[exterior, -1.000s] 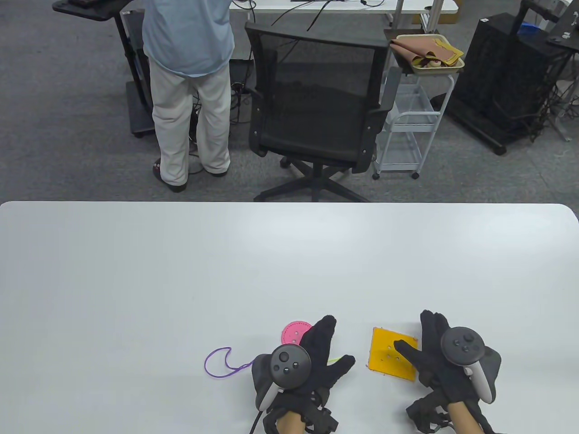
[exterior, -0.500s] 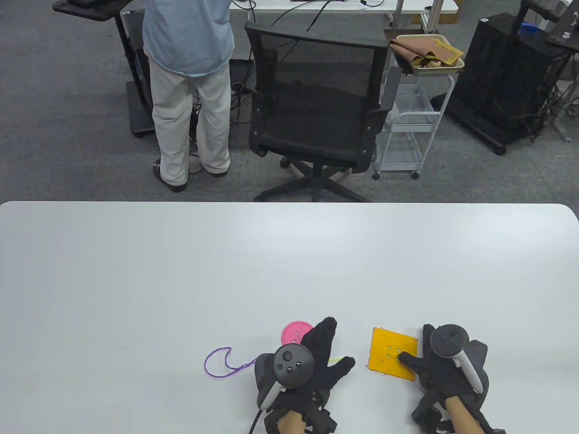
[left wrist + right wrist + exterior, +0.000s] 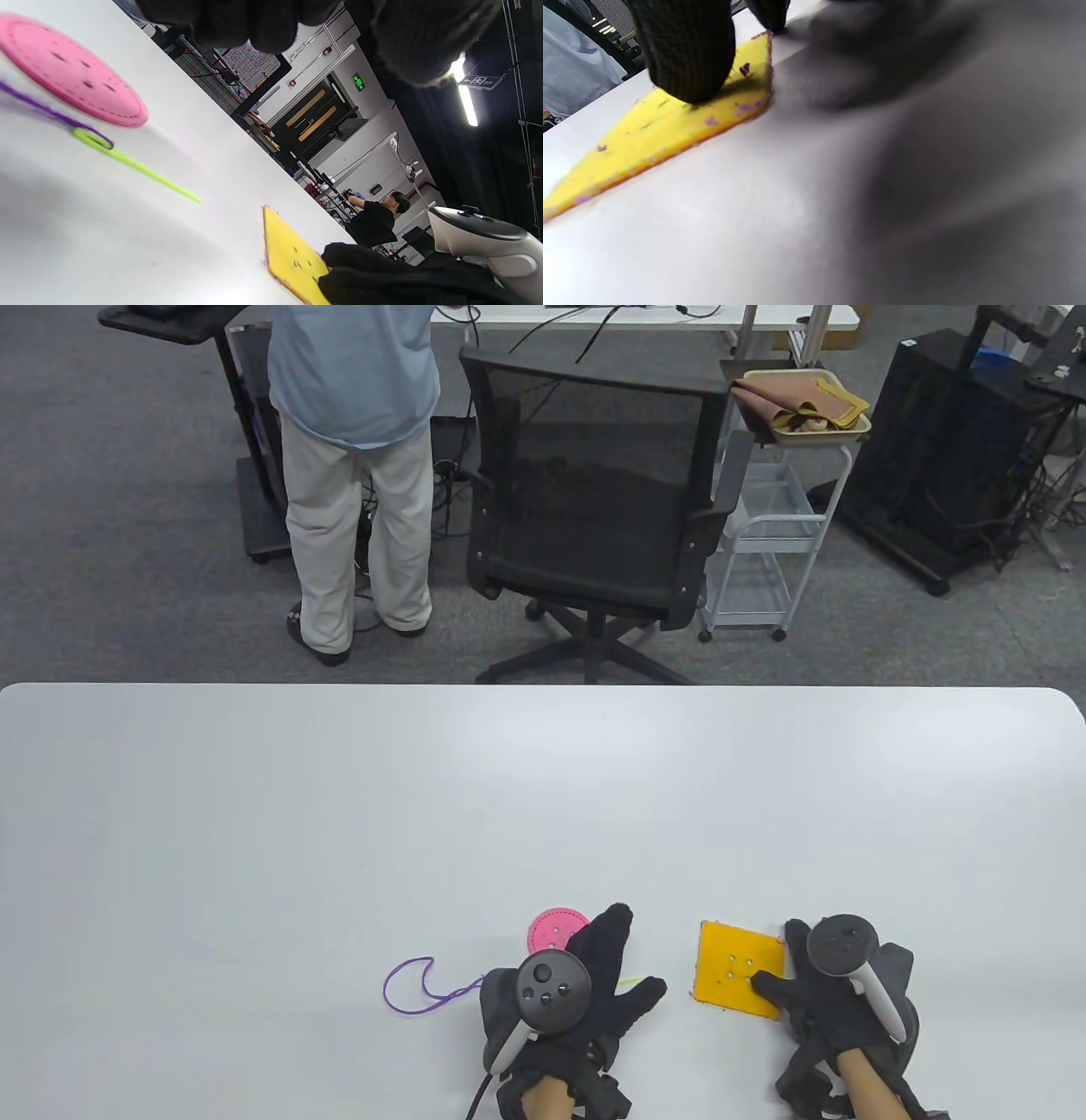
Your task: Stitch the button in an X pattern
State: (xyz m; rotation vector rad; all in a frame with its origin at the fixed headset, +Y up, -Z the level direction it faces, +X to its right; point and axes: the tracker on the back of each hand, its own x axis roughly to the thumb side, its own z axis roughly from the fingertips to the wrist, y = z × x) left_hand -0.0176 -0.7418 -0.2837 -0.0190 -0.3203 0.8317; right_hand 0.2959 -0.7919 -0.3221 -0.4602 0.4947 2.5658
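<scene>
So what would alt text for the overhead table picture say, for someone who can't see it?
Two black-gloved hands rest on a white table: the right hand touches a yellow square with four holes, while the left hand lies flat beside a pink button and a purple thread. Behind the table stand an office chair and a person.

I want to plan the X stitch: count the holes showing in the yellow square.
4, in a small cluster at the middle of the yellow square. Two sit farther from the person, two nearer; the right hand has its thumb tip beside the nearer pair and could hide more.
</scene>
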